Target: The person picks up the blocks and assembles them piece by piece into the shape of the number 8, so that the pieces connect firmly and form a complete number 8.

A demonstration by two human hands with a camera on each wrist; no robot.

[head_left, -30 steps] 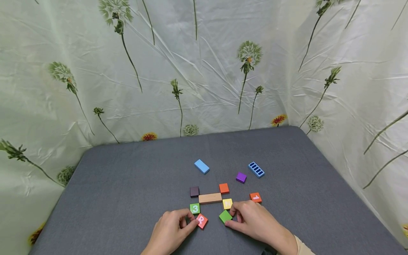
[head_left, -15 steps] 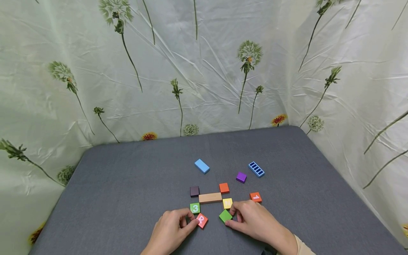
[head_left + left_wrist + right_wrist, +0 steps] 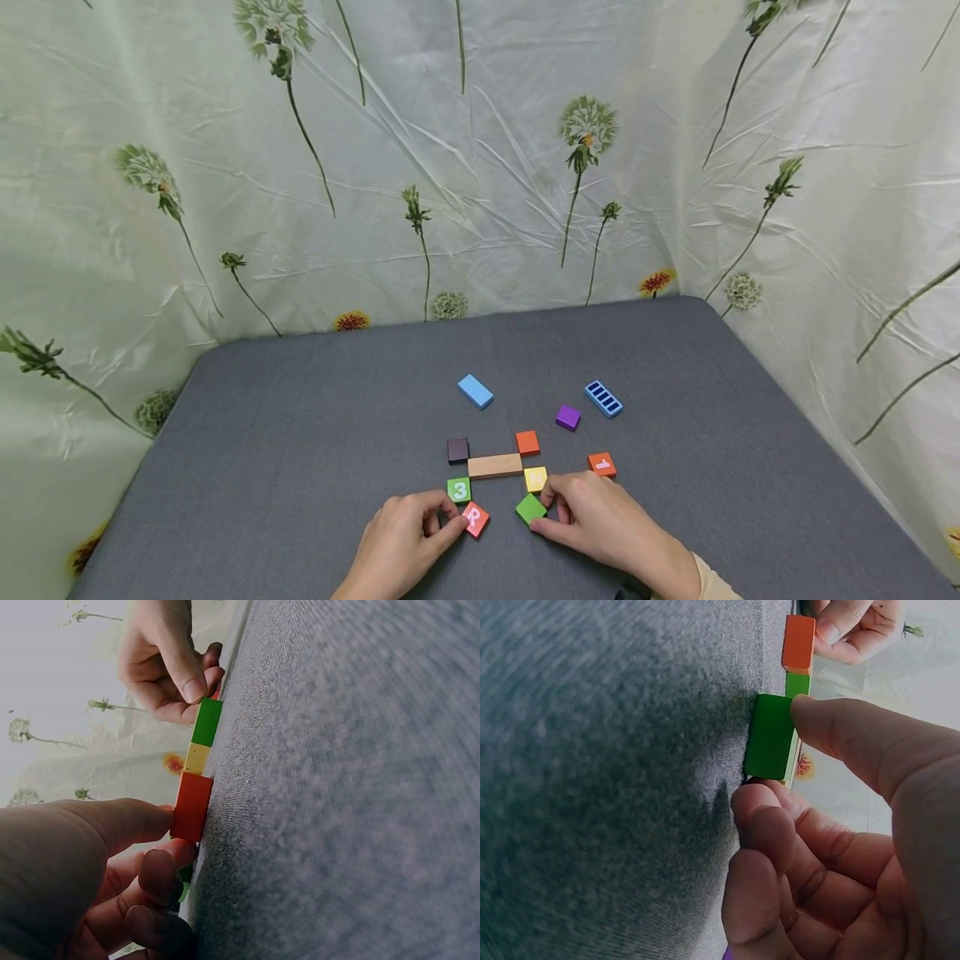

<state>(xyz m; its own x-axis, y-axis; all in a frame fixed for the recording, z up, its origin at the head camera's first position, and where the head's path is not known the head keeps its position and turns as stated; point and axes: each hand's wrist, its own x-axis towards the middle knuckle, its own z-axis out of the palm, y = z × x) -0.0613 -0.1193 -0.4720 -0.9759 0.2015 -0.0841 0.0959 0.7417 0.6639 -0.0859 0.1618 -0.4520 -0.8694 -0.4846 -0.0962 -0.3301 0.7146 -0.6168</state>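
A wrinkled, slightly shiny pale cloth (image 3: pixel 495 167) with printed dandelions hangs behind a table (image 3: pixel 315 417) covered in matte, finely woven grey fabric. On it, the right hand (image 3: pixel 600 517) pinches a flat, smooth green block (image 3: pixel 531 510) between thumb and curled fingers, opened only by the width of the block. The left hand (image 3: pixel 401 537) pinches the red "R" block (image 3: pixel 475 520) in the same way. A long wood-coloured bar (image 3: pixel 495 467) lies beyond, between these two. Farther lies a plain blue rectangle (image 3: pixel 476 392). Smallest are the square tiles: the green "3" tile (image 3: pixel 459 490) just beyond the red block, and the yellow tile (image 3: pixel 536 479) just beyond the green one.
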